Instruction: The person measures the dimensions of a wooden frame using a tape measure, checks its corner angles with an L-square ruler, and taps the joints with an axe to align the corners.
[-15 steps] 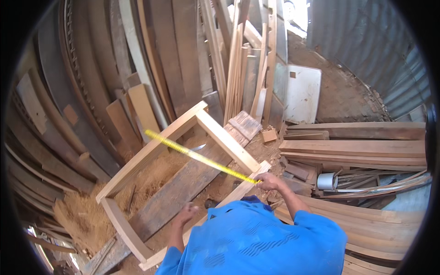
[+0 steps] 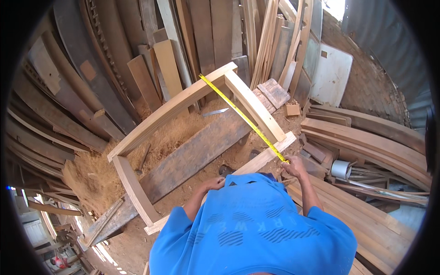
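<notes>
A rectangular wooden frame (image 2: pixel 160 119) of pale timber lies in front of me, two long rails joined by two shorter pieces. A yellow tape measure (image 2: pixel 247 120) stretches across it, from the far rail beside the upper right corner to the near rail. My right hand (image 2: pixel 295 166) grips its near end just past the near rail; the tape case, if there, is hidden in my fingers. Further left, my left hand (image 2: pixel 213 184) rests on the near rail, its fingers together and curled at the wood.
Under the frame lie a dark plank (image 2: pixel 192 153), sawdust (image 2: pixel 89 176) and a metal blade (image 2: pixel 215 112). Boards (image 2: pixel 197 32) lean along the back and left. Stacked timber (image 2: pixel 366 140) fills the right, near a white cylinder (image 2: pixel 340 168). A small wood block (image 2: pixel 292 109) sits beyond the frame.
The tape's far end has come down onto the far rail, and the tape now lies nearer the short right piece. My left hand has moved from mid-air onto the near rail. The view has shifted.
</notes>
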The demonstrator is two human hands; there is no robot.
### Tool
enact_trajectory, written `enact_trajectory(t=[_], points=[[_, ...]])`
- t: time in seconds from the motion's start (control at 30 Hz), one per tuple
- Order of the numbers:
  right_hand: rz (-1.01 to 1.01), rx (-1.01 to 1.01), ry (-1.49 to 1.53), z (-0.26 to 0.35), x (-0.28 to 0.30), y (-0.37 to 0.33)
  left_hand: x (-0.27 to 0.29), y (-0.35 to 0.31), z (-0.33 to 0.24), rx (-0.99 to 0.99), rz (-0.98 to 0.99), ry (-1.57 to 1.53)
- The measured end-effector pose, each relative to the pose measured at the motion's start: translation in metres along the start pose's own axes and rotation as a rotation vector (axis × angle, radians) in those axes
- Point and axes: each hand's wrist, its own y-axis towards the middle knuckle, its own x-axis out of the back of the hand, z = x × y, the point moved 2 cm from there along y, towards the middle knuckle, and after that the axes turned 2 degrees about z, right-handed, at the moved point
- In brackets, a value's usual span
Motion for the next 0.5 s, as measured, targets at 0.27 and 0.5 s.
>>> enact_trajectory(t=[0.27,0.5], points=[[-0.041,-0.012,0.001,-0.029,-0.035,-0.022,0.000,0.012,0.040,-0.035,0.038,-0.037],[-0.141,-0.131,-0.046,-0.038,-0.048,-0.032,0.026,-0.008,-0.049,0.193,0.210,0.094]])
